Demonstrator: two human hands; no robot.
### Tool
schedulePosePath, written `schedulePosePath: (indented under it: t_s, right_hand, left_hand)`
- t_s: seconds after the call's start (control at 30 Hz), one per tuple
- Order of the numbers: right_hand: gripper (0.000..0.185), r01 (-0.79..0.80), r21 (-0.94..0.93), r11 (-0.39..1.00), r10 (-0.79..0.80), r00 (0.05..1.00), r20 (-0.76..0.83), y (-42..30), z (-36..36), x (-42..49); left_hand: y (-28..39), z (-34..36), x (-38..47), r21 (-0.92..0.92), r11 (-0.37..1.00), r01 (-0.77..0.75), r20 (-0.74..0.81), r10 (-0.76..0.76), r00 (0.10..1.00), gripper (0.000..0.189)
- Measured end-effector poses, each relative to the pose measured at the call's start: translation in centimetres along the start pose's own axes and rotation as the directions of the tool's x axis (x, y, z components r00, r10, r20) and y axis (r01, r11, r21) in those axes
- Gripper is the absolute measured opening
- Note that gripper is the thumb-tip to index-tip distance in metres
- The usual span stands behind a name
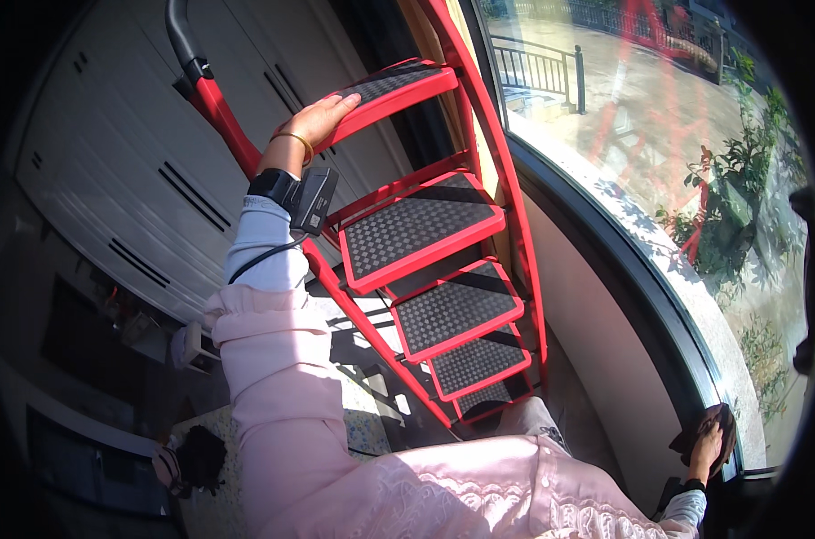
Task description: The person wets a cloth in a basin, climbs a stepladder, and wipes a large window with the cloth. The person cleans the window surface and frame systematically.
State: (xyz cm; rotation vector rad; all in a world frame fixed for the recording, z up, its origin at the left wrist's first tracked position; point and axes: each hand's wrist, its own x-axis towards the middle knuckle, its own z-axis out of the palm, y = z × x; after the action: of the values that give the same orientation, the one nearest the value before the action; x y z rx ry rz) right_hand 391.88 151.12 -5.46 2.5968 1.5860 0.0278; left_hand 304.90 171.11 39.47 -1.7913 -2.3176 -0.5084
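My left hand [316, 124] grips the near left side of the top step [407, 82] of a red metal stepladder [515, 222]. Its fingers lie over the black textured tread. A gold bangle and a strapped-on black device [313, 202] with a cable sit at that wrist. Far down at the right, my right hand [707, 446] presses a dark brown cloth [723, 423] against the lower part of the black window frame [650, 296]. The cloth is bunched under the fingers, and part of the hand's grip is hidden.
Lower treads [421, 229] descend toward my body. White wardrobe doors [145, 128] with dark handles stand at the left. Window glass [623, 128] at the right shows a paved yard and plants. Lower left, a dark furry object [202, 458] rests on a patterned surface [225, 519].
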Motion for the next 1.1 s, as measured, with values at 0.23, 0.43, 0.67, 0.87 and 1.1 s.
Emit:
schedulePosePath:
  t_s: [0.23, 0.43, 0.67, 0.87, 1.1]
  right_hand:
    - [0.041, 0.031, 0.061, 0.998, -0.027, 0.998, -0.061, 0.7, 0.3, 0.6]
    - [0.040, 0.114, 0.683, 0.722, 0.066, 0.970, -0.233, -8.7, -1.5, 3.3]
    - [0.036, 0.047, 0.869, -0.492, -0.274, 0.939, -0.206, -32.6, -21.9, 9.0]
    - [0.037, 0.402, 0.632, -0.663, -0.378, 0.548, -0.746, -48.9, -44.1, 8.1]
    - [0.038, 0.135, 0.447, -0.884, -0.409, 0.239, -0.881, -62.7, -66.1, 7.1]
  left_hand:
    - [0.2, -0.4, -0.1, -0.106, 0.994, -0.010, 0.097, 0.020, 0.995, 0.075]
    - [1.8, -1.3, -1.4, -0.009, 1.000, 0.021, 0.049, -0.021, 0.999, 0.075]
    - [0.6, -10.6, -1.1, 0.417, 0.895, -0.158, -0.765, 0.440, 0.471, 0.058]
    - [-5.2, -21.0, 0.5, 0.117, 0.976, 0.186, -0.912, 0.031, 0.409, 0.083]
    - [-6.9, -21.9, 3.8, -0.475, 0.877, 0.070, -0.464, -0.317, 0.827, 0.061]
